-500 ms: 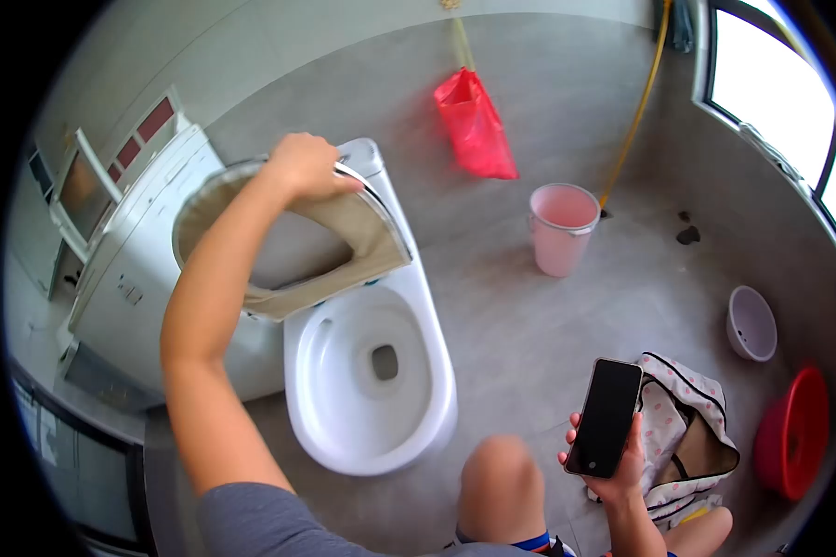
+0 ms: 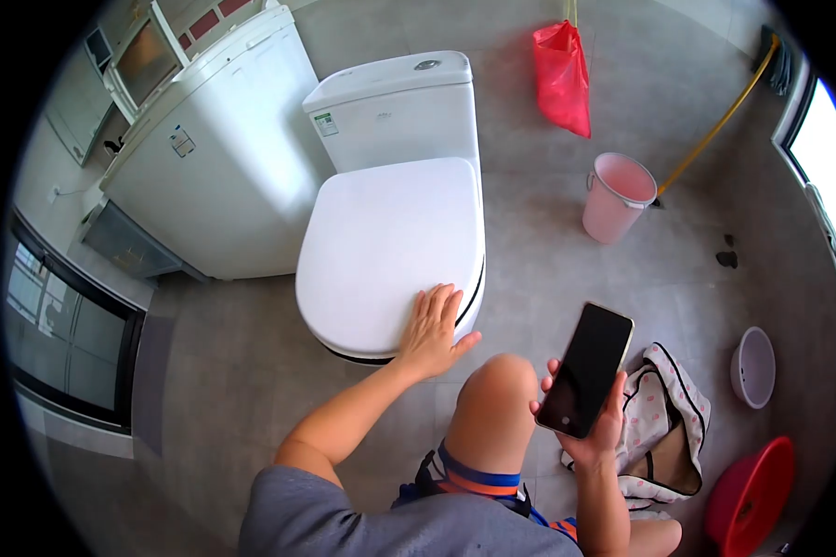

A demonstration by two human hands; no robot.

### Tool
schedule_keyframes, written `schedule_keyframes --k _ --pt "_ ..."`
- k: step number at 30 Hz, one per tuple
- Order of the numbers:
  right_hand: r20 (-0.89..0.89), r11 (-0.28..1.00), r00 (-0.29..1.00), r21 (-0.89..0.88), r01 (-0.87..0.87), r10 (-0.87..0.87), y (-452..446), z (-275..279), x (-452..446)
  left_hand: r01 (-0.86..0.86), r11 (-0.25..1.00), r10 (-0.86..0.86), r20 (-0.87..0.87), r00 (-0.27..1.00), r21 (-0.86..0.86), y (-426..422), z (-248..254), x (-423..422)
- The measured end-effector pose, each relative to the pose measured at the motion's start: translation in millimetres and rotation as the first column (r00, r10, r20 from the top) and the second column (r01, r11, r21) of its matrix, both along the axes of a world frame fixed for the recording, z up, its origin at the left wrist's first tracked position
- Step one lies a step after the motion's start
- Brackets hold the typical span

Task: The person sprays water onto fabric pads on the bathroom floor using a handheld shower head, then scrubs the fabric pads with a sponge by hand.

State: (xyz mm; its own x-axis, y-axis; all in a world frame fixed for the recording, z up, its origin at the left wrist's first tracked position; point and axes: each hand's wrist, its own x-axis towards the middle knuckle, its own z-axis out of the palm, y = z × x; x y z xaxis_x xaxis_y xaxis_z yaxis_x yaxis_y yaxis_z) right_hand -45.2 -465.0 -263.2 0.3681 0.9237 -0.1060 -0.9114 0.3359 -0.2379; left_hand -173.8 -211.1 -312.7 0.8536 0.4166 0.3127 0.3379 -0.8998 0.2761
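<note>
The white toilet lid (image 2: 390,251) is down over the bowl, with the tank (image 2: 399,116) behind it. On the front right part of the lid rests my left hand (image 2: 432,334), palm down, fingers spread. My right hand (image 2: 596,427) is wrapped round a phone (image 2: 587,369), whose dark screen faces up. Just right of the phone, a white bag with pink dots (image 2: 648,418) lies on the floor.
A white appliance (image 2: 223,167) stands left of the toilet. A pink bucket (image 2: 613,209) stands at the right, below a hanging red bag (image 2: 562,79) and near a yellow pole (image 2: 720,121). A lilac basin (image 2: 754,369) and a red basin (image 2: 752,501) are at the far right.
The lid and seat have come down over the bowl. My left hand has moved from the raised seat to the lid's front. The phone remains in my right hand. The view has shifted.
</note>
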Motion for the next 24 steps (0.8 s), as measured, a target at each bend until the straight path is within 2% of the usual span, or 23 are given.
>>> schedule_keyframes --k 2,3,7,8,9,10,11,12,14,16,17,18,19,20,23,24 --pt "-0.015 0.999 0.999 0.020 -0.042 0.042 10 2 -3 -0.036 0.999 0.037 0.054 0.998 -0.011 -3 -24 1" --pt "-0.014 0.997 0.998 0.045 -0.056 0.057 14 2 -6 -0.040 0.998 0.044 0.087 0.995 -0.049 -5 -21 2" --pt "-0.019 0.984 0.994 0.142 -0.107 0.111 34 7 -18 0.014 0.918 0.119 0.308 0.944 -0.397 10 -27 3" --pt "0.012 0.989 0.995 0.109 -0.099 0.098 41 8 -21 0.070 0.766 0.202 0.344 0.917 -0.639 10 -25 -1" --pt "0.045 0.993 0.996 0.079 -0.084 0.081 48 10 -23 0.148 0.553 0.285 0.354 0.891 -0.820 4 -7 -4" --pt "0.079 0.997 0.995 0.050 -0.064 0.060 57 11 -23 0.236 0.296 0.361 0.338 0.869 -0.925 -1 9 -7" --pt "0.133 0.995 0.988 0.061 -0.085 0.076 66 8 -21 0.254 0.354 0.200 0.338 0.919 -0.900 -3 17 -17" --pt "0.103 0.996 0.992 0.036 -0.077 0.072 75 3 -19 0.290 0.392 0.109 0.357 0.928 -0.873 -12 34 -20" --pt "0.321 0.985 0.946 -0.147 0.086 -0.035 97 13 -20 0.363 0.444 -0.067 0.374 0.925 -0.819 -39 72 -31" --pt "0.517 0.909 0.856 -0.346 0.233 -0.023 115 31 -28 0.217 0.848 -0.080 0.287 0.954 -0.483 -55 96 -33" --pt "0.564 0.892 0.824 -0.346 0.293 -0.052 127 31 -34 0.133 0.962 -0.073 0.247 0.966 -0.237 -57 101 -32" --pt "0.609 0.873 0.789 -0.340 0.350 -0.080 138 32 -37 0.057 0.994 -0.038 0.197 0.980 -0.090 -57 101 -31" --pt "0.650 0.903 0.759 -0.306 0.301 -0.033 147 37 -36 -0.016 0.998 0.006 0.152 0.988 0.063 -58 99 -30" --pt "0.647 0.875 0.756 -0.304 0.376 -0.100 160 33 -43 -0.080 0.972 0.056 0.115 0.992 0.219 -57 96 -29" --pt "0.563 0.808 0.826 -0.493 0.322 0.014 181 54 -53 -0.258 0.886 0.177 0.235 0.956 0.384 -37 70 -21" --pt "0.520 0.842 0.854 -0.462 0.277 0.004 190 51 -56 -0.317 0.838 0.214 0.267 0.940 0.444 -27 62 -18"
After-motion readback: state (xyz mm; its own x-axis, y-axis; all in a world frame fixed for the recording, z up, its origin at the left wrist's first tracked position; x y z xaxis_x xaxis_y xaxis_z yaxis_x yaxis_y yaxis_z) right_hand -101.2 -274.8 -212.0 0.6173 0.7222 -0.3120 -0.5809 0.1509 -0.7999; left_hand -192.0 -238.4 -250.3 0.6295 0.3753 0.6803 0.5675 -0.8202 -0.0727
